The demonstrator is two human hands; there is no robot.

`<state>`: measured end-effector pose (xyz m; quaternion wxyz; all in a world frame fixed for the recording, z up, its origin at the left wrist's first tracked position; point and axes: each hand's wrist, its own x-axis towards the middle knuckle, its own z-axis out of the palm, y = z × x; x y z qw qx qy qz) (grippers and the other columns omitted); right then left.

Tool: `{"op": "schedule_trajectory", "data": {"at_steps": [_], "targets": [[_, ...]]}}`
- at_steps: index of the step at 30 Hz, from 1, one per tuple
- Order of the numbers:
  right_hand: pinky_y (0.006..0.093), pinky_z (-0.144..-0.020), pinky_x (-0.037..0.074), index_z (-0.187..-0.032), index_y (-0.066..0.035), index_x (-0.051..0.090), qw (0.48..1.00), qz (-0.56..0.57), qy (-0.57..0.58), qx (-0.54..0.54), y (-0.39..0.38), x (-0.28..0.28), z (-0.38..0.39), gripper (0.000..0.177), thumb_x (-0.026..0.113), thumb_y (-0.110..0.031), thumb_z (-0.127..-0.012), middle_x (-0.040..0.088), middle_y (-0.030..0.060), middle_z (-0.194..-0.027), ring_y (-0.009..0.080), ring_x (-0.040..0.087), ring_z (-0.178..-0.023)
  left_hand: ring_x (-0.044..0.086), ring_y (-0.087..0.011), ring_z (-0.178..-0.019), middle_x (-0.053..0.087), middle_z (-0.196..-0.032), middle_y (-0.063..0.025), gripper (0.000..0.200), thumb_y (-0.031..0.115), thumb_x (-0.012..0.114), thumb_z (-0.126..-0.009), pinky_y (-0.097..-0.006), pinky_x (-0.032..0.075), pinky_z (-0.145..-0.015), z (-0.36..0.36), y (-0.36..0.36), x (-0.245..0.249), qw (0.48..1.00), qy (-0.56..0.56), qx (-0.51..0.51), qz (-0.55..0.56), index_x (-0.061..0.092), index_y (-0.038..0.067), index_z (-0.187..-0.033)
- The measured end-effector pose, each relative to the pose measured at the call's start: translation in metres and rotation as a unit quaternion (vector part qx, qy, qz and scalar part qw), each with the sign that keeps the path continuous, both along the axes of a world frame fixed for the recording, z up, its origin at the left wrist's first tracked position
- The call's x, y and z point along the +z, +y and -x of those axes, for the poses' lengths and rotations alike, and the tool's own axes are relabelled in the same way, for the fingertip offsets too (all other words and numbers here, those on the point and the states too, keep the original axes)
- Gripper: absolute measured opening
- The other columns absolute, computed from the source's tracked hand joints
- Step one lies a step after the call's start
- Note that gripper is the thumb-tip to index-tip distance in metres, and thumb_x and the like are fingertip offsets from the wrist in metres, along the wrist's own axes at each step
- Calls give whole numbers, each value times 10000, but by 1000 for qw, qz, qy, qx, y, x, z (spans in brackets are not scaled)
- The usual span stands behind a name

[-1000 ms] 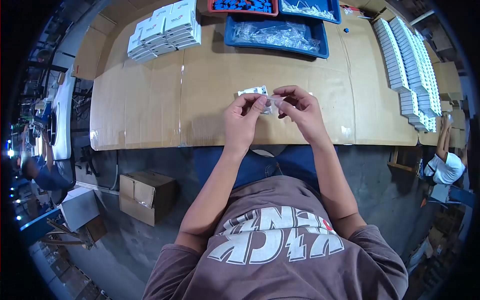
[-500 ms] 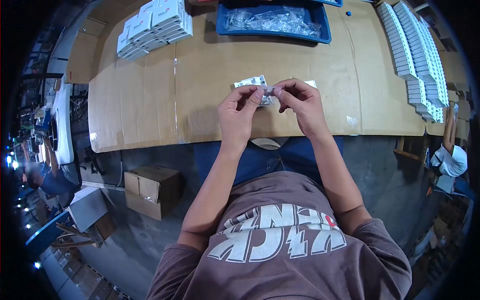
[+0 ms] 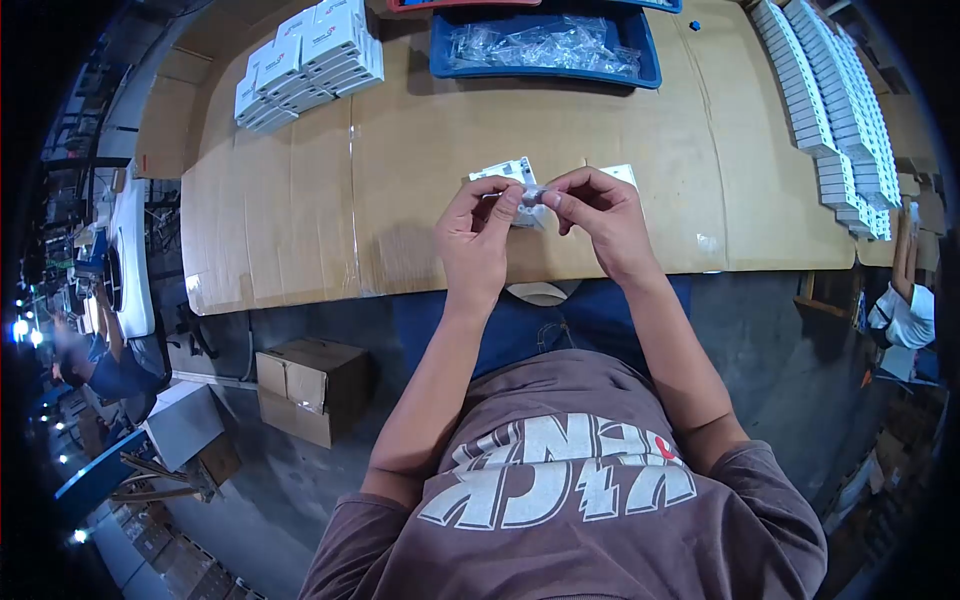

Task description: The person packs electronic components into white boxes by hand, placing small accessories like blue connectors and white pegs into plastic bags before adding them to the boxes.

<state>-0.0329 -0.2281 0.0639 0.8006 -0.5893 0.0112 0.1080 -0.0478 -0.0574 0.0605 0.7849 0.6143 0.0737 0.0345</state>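
My left hand (image 3: 478, 232) and my right hand (image 3: 598, 218) meet above the near edge of the cardboard-covered table (image 3: 420, 170). Both pinch a small clear plastic packet (image 3: 533, 194) between thumb and fingertips. Just beyond my fingers a small white box (image 3: 507, 172) lies on the cardboard, and a second white piece (image 3: 620, 174) peeks out behind my right hand. What is inside the packet is too small to tell.
A blue tray (image 3: 545, 48) of clear packets sits at the far edge. White boxes are stacked at the far left (image 3: 305, 62) and in long rows on the right (image 3: 830, 100). A cardboard carton (image 3: 305, 390) stands on the floor. Another person (image 3: 905, 300) is at right.
My hands stay together on the packet, with only small finger shifts. The view has tilted slightly, so the table sits a little lower in the frame than half a second ago.
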Motion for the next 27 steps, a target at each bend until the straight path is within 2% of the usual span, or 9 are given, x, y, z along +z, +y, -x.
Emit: {"op": "schedule_trajectory", "data": {"at_steps": [6,11,16,27], "targets": [[243,-642,488,-1017,19,718,999,-28,34,-15,1,-2,-2,132,746,-75,-929,709,41,-858,86,608,-718,656,-78,-921,713,-1003,-34,148,120,720,-979,-247,527,-839,-3,2,2,999,-1,-30,28,686,6,-1068],[235,-643,478,-1007,21,720,1000,8,14,-9,2,-1,-1,125,740,-79,-934,697,31,-842,77,596,-718,665,-88,-955,717,-1013,-38,148,106,715,-979,-249,518,-880,0,2,-2,997,26,-67,32,687,-5,-1073],[243,-672,489,-1004,20,711,998,63,-10,-11,1,-1,0,108,727,-62,-936,699,35,-877,85,597,-741,663,-79,-944,720,-993,-26,138,109,713,-980,-243,516,-854,1,0,-3,997,26,-71,29,695,8,-1072],[244,-676,503,-1030,-2,689,998,63,-4,18,2,-2,1,117,711,-97,-966,681,19,-903,76,599,-790,613,-34,-832,693,-925,17,114,121,704,-987,-206,474,-740,2,-3,-6,998,9,-65,4,701,31,-1058]]}}
